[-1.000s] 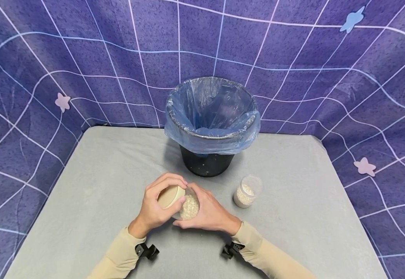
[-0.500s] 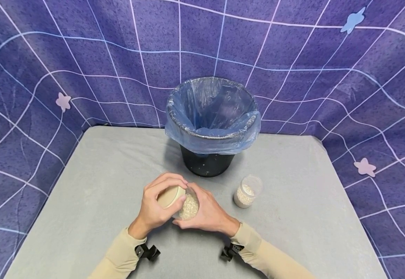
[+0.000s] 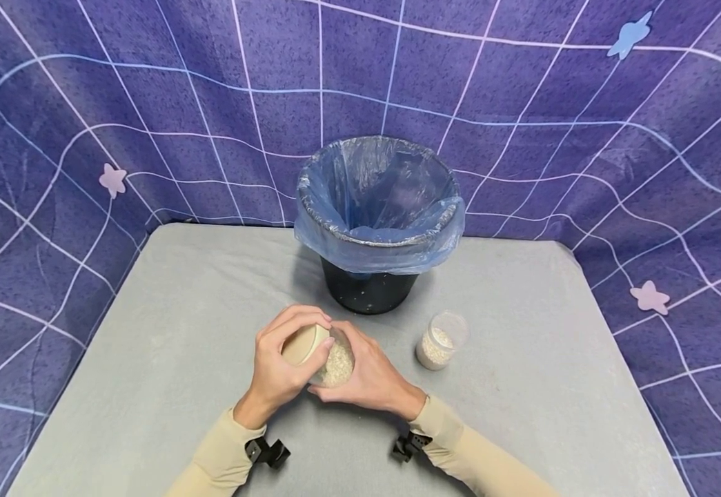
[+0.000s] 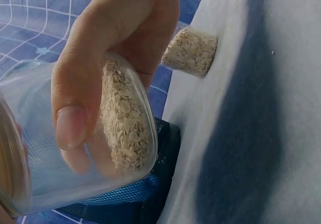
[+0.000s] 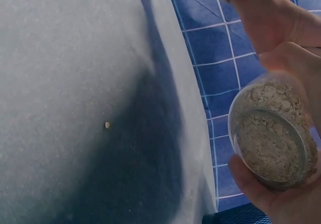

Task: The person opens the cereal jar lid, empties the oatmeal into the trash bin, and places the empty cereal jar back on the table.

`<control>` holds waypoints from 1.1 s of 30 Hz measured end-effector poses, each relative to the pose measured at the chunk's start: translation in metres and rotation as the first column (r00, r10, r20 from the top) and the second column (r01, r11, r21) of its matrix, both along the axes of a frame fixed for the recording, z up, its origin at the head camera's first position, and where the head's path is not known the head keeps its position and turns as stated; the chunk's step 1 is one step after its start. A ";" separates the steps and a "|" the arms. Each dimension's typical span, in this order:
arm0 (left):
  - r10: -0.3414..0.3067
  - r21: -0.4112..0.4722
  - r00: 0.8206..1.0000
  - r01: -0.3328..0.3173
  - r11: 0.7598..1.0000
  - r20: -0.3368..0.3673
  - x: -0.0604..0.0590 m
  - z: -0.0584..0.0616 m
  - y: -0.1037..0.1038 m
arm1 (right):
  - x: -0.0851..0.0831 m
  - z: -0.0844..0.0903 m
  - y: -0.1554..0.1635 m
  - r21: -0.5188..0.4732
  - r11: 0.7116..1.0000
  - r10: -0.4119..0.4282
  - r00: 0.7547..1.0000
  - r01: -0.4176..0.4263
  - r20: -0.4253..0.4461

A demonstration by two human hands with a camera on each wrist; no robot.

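- While both hands stay in nearly the same place as half a second ago, the left hand [image 3: 282, 360] sits a touch higher, and its thumb tip has slid up along the edge of the tan lid [image 3: 300, 346].
- The left hand's fingers are curled round that lid, gripping it from the far side with the thumb on the near side.
- The right hand [image 3: 369, 369] clasps the clear jar [image 4: 42, 156] round its body, near the base, its hold much as before.
- The jar is held tilted between the two hands, in front of the bin [image 3: 368, 293], with its lid end toward the left hand; the lid is at the jar's mouth, though whether it is loose or tight cannot be told.
- Pale flakes [image 4: 125, 126] lie inside the jar, gathered at the base end, in the left wrist view; the right wrist view shows the round base and more flakes through the wall.
- The left sleeve [image 3: 214, 455] and the black wrist camera [image 3: 268, 452] at its cuff have shifted slightly rightward in the head view; the right sleeve [image 3: 481, 455] has barely moved.
- Unchanged: the second jar [image 3: 441, 342], upright on the grey tabletop [image 3: 180, 310], partly filled with flakes, to the right of the hands, and the bin with its blue liner [image 3: 375, 255] folded over the rim.
- A small crumb [image 5: 107, 125] lies on the tabletop in the right wrist view.
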State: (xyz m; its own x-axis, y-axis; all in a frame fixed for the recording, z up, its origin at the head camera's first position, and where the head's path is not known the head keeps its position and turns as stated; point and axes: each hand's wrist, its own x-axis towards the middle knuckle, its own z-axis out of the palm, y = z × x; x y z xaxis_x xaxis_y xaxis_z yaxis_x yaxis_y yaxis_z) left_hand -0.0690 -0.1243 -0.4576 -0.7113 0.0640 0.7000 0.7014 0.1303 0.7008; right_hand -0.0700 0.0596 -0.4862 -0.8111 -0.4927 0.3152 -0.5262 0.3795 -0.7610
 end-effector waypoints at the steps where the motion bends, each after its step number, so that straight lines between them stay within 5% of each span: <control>1: 0.004 -0.008 1.000 -0.004 1.000 0.006 0.000 0.001 0.000 | 0.000 0.000 0.000 0.001 1.000 -0.001 1.000 0.001 0.000; 10: -0.034 -0.161 0.994 0.051 0.986 0.104 -0.001 0.007 -0.009 | -0.003 0.001 0.004 -0.016 1.000 -0.008 0.998 0.009 0.056; 21: -0.271 -0.349 0.961 0.237 0.907 -0.053 -0.014 0.009 -0.029 | -0.005 0.007 0.014 -0.070 0.994 0.087 0.991 -0.080 0.101; 33: -0.279 -0.247 0.957 0.252 0.936 -0.083 -0.014 -0.001 -0.020 | -0.004 0.005 0.015 -0.064 0.993 0.101 0.989 -0.094 0.106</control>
